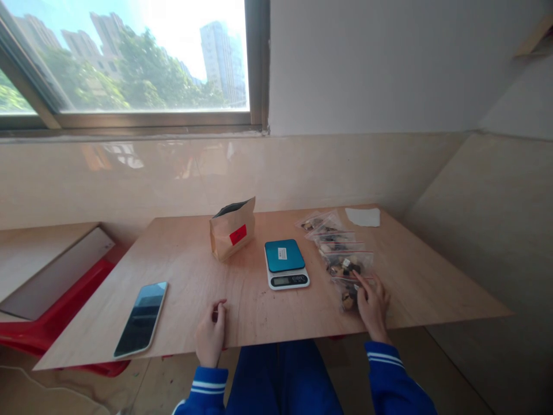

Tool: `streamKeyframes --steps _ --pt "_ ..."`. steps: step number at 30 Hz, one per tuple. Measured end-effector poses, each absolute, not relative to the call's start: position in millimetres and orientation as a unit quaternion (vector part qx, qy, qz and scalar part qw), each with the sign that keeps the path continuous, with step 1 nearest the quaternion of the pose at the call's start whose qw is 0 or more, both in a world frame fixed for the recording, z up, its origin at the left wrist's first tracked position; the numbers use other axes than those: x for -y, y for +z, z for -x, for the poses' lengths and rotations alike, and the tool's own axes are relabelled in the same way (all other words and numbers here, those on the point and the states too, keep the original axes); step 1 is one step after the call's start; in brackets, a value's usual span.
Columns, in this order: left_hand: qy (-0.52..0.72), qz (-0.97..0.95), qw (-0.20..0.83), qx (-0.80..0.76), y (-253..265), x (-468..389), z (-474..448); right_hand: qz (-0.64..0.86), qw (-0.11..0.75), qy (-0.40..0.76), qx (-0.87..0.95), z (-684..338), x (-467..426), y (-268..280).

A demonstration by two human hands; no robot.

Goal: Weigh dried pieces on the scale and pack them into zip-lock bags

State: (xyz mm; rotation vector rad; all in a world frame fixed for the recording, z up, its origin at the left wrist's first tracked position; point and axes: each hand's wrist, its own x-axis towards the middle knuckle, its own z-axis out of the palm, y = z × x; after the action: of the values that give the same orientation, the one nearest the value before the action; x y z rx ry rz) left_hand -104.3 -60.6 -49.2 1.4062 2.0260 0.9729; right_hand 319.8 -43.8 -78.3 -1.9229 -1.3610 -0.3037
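My right hand (pixel 372 302) reaches over the nearest clear zip bags, index finger stretched out and thumb apart from it. Its fingertips touch or hover just above the bags; I cannot tell which. The nearest zip bag (pixel 348 300) holds brown and dark dried pieces. Behind it, several similar bags (pixel 341 246) overlap in a row running to the back. My left hand (pixel 210 331) rests at the table's front edge, fingers curled loosely, with nothing visible in them. Between the hands stands a white kitchen scale (pixel 288 280) with a blue top, nothing on it.
An opened brown paper pouch (pixel 233 230) with a red label stands behind and left of the scale. A phone (pixel 141 318) lies at the table's left. A white paper (pixel 363 217) lies at the back right. Red stools (pixel 90 294) are beside the wooden table (pixel 432 288).
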Motion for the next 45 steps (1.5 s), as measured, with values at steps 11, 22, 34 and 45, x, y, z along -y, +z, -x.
streamKeyframes --steps 11,22,34,45 --pt "0.55 -0.449 0.349 -0.612 -14 80 71 0.704 0.279 0.037 0.651 -290 75 42" --pt "0.578 -0.442 0.511 -0.458 49 95 -1 0.501 0.448 0.287 0.682 -110 96 84" --pt "0.559 -0.432 0.434 -0.558 23 100 11 0.512 0.447 0.241 0.693 -99 97 73" --pt "0.562 -0.413 0.441 -0.565 21 107 22 0.519 0.421 0.361 0.651 -101 102 86"
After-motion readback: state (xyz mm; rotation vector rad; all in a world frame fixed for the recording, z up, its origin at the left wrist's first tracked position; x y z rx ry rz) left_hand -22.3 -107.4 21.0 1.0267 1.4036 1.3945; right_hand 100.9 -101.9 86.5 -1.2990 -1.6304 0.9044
